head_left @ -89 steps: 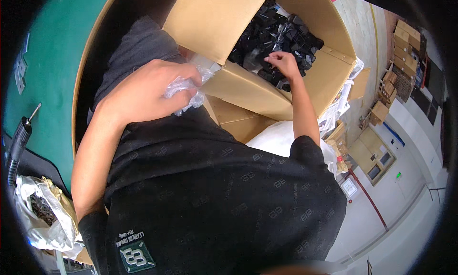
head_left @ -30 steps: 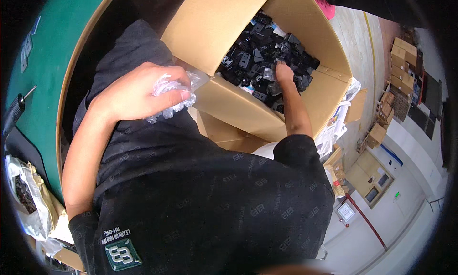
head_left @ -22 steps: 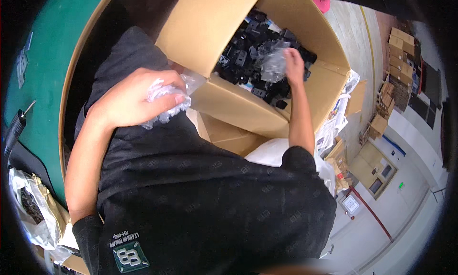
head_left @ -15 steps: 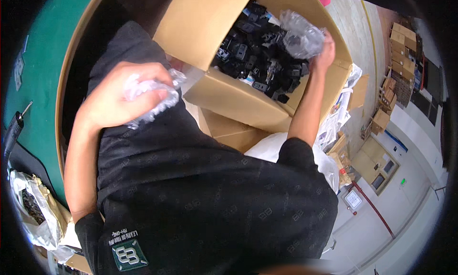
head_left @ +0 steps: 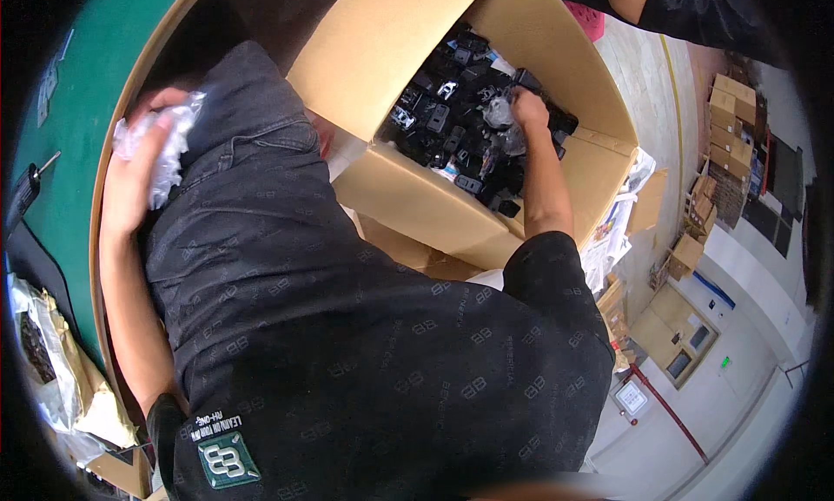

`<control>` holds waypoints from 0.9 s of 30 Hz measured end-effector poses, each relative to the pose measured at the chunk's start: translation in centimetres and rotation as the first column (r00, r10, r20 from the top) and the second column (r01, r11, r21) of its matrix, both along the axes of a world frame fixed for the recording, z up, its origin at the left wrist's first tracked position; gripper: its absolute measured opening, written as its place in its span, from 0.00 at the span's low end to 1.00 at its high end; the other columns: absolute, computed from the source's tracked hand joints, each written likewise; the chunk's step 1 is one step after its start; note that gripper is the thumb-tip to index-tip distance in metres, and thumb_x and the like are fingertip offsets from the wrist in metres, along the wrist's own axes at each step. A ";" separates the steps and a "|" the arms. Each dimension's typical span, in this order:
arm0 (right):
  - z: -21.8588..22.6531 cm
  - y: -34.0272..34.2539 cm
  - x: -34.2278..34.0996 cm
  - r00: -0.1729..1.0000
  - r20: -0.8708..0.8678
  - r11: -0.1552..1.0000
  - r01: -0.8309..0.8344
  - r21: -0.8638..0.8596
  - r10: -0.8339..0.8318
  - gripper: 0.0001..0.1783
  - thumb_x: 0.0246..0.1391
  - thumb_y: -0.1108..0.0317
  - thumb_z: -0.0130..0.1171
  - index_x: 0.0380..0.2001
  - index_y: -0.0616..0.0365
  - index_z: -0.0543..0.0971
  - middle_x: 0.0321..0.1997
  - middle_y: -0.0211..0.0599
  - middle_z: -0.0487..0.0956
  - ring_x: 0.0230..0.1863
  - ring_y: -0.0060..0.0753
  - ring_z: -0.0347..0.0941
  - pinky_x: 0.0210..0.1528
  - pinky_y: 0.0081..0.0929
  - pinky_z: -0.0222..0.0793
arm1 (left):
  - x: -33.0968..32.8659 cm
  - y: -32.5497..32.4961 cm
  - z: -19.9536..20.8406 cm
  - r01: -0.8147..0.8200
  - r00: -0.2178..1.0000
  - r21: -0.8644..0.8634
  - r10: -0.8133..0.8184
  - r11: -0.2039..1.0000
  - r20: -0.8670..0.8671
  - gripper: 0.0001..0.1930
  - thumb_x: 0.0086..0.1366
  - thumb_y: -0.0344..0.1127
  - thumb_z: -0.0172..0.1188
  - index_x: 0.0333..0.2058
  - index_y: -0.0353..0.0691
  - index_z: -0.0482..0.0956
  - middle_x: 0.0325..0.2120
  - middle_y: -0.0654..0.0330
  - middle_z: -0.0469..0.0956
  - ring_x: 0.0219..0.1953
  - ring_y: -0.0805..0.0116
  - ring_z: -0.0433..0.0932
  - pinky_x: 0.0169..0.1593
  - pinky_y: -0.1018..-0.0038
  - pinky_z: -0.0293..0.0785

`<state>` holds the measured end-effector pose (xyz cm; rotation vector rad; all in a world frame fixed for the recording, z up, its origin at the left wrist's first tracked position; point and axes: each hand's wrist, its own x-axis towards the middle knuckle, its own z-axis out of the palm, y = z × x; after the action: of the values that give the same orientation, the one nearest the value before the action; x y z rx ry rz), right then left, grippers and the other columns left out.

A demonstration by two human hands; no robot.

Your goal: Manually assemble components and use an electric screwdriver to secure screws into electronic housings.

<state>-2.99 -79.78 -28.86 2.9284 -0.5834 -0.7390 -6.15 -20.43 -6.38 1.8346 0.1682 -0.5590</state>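
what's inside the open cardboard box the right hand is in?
A jumbled heap of small black parts, with crumpled clear plastic against the right hand. Anything beneath the heap's top layer is covered, as is whatever the hand blocks.

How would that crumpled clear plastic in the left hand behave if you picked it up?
The crumpled clear plastic is probably floppy, since it bunches into folds in the left hand. It looks light for its bulk, being thin and see-through. Its shiny surface suggests it may be slightly slippery.
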 end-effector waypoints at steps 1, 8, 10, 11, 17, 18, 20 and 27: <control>-0.9 -0.2 0.3 1.000 0.004 1.000 -0.008 0.007 0.008 0.18 0.56 0.55 0.41 0.45 0.40 0.77 0.46 0.47 0.77 0.49 0.49 0.73 0.50 0.41 0.68 | -0.1 -0.1 -0.4 0.005 0.994 0.164 -0.024 0.987 0.111 0.14 0.64 0.35 0.50 0.44 0.34 0.72 0.40 0.63 0.73 0.43 0.76 0.69 0.51 0.82 0.61; -2.5 0.6 1.3 0.991 -0.121 0.995 0.047 -0.089 -0.058 0.21 0.56 0.51 0.45 0.50 0.44 0.72 0.49 0.44 0.76 0.51 0.48 0.72 0.51 0.42 0.68 | -0.1 1.7 -0.9 0.214 0.966 0.149 -0.232 0.965 0.117 0.13 0.63 0.35 0.49 0.44 0.35 0.71 0.39 0.62 0.71 0.43 0.75 0.67 0.51 0.80 0.60; -3.7 -0.1 1.8 0.988 -0.150 0.995 0.009 -0.097 -0.024 0.22 0.55 0.52 0.48 0.52 0.45 0.70 0.50 0.43 0.76 0.51 0.47 0.72 0.51 0.42 0.68 | 0.2 1.5 -0.7 0.248 0.959 0.143 -0.264 0.958 0.107 0.13 0.63 0.35 0.49 0.44 0.36 0.71 0.38 0.63 0.71 0.42 0.76 0.67 0.49 0.80 0.61; -3.7 0.1 2.2 0.989 -0.149 0.996 -0.005 -0.094 -0.010 0.22 0.55 0.52 0.48 0.52 0.45 0.70 0.50 0.43 0.76 0.51 0.47 0.72 0.51 0.42 0.68 | 0.2 1.6 -0.6 0.253 0.957 0.158 -0.271 0.954 0.101 0.13 0.63 0.36 0.48 0.43 0.36 0.71 0.38 0.63 0.71 0.41 0.77 0.67 0.48 0.81 0.61; -4.7 -0.7 3.2 0.979 -0.203 0.990 -0.031 -0.136 0.003 0.18 0.56 0.59 0.44 0.45 0.51 0.76 0.50 0.43 0.76 0.51 0.46 0.73 0.51 0.41 0.69 | 0.4 1.3 -0.1 0.268 0.960 0.125 -0.275 0.955 0.050 0.13 0.65 0.38 0.48 0.43 0.36 0.71 0.38 0.63 0.72 0.41 0.77 0.67 0.47 0.81 0.61; -4.5 -0.6 2.7 0.990 -0.143 0.991 -0.019 -0.135 0.000 0.17 0.56 0.60 0.43 0.44 0.51 0.77 0.49 0.44 0.77 0.50 0.46 0.74 0.50 0.41 0.69 | 0.5 1.2 -0.2 0.255 0.962 0.128 -0.264 0.958 0.064 0.13 0.65 0.38 0.48 0.43 0.36 0.71 0.38 0.64 0.72 0.41 0.77 0.67 0.47 0.81 0.61; -4.4 -0.8 1.9 0.996 -0.089 0.990 -0.003 -0.138 -0.009 0.17 0.56 0.61 0.42 0.42 0.52 0.78 0.47 0.44 0.77 0.49 0.46 0.74 0.49 0.41 0.70 | 0.3 1.0 -0.3 0.247 0.964 0.126 -0.257 0.961 0.073 0.13 0.65 0.38 0.48 0.43 0.36 0.71 0.38 0.64 0.72 0.40 0.77 0.67 0.46 0.81 0.61; -4.4 -2.1 1.0 0.995 -0.013 0.984 -0.095 -0.154 0.094 0.16 0.59 0.61 0.39 0.35 0.54 0.77 0.39 0.44 0.80 0.42 0.47 0.77 0.43 0.43 0.72 | -0.3 1.5 -0.5 0.209 0.977 0.081 -0.212 0.975 0.028 0.13 0.65 0.37 0.47 0.44 0.36 0.71 0.38 0.64 0.71 0.42 0.77 0.67 0.48 0.82 0.60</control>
<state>-1.96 -81.84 -33.29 2.7891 -0.4740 -0.6595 -6.47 -18.92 -6.87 1.9496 -0.0306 -0.6743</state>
